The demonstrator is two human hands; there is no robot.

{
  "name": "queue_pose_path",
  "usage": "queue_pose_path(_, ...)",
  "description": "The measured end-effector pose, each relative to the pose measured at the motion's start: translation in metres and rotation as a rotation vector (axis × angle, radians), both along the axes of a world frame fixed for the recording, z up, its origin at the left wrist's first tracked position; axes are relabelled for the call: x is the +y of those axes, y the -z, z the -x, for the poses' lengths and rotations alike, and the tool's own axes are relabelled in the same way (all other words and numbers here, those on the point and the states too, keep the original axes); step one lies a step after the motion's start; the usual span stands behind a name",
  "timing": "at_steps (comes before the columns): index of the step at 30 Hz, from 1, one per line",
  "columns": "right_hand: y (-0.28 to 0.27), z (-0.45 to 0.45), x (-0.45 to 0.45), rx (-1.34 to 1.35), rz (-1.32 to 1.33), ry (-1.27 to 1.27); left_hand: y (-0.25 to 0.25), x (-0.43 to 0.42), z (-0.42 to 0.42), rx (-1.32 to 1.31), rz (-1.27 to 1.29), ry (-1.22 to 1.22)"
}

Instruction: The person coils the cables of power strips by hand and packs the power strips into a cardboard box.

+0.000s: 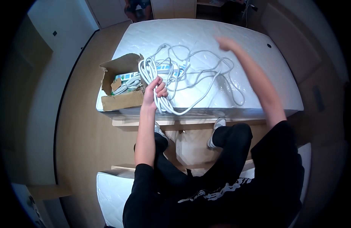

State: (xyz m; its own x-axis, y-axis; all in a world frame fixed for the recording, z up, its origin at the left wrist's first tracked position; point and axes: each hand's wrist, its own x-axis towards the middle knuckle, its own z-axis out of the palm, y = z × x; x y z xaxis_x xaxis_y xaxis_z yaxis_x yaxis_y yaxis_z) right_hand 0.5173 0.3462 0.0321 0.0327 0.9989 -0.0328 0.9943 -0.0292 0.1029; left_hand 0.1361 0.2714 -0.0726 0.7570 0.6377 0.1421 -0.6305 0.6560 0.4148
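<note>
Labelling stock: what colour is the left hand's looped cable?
White looped cable, seen in the head view.

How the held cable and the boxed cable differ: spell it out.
The held cable forms large loops in the left hand; the boxed cable lies inside the cardboard box. A strand of the held cable runs out over the mattress; the boxed cable sits in a compact bundle. Both look whitish.

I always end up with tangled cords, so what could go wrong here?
The loose cord lies in crossing loops on the mattress, so it might snag or knot. Only the left hand grips the coil, so its loops could spill if that hold loosens.
</note>
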Motion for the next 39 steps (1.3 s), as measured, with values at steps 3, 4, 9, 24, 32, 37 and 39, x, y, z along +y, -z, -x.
queue_pose_path(3, 0.059, 0.09, -0.073, 0.77, 0.058, -0.232, -0.001, -0.007, -0.012, 0.175, -0.04, -0.147)
queue_pose_path(4, 0.08, 0.119, -0.098, 1.082, 0.174, -0.459, 0.0, -0.004, -0.012, 0.25, -0.09, -0.161)
queue_pose_path(9, 0.112, 0.181, -0.185, 1.041, 0.453, -0.566, -0.004, -0.001, -0.006, 0.038, -0.048, -0.17)
queue_pose_path(24, 0.019, 0.173, -0.132, 0.133, -0.052, -0.823, -0.016, -0.023, -0.04, 0.613, 0.093, -0.264)
queue_pose_path(32, 0.052, 0.178, -0.136, 0.191, -0.518, -1.233, 0.005, -0.021, -0.038, 0.345, 0.085, -0.047)
queue_pose_path(37, 0.052, 0.156, -0.165, 0.535, -0.621, -0.882, 0.002, -0.02, -0.032, 0.274, 0.073, -0.15)
queue_pose_path(39, 0.053, 0.141, -0.15, 0.604, -0.704, -0.647, 0.002, -0.018, -0.029, 0.213, 0.055, -0.072)
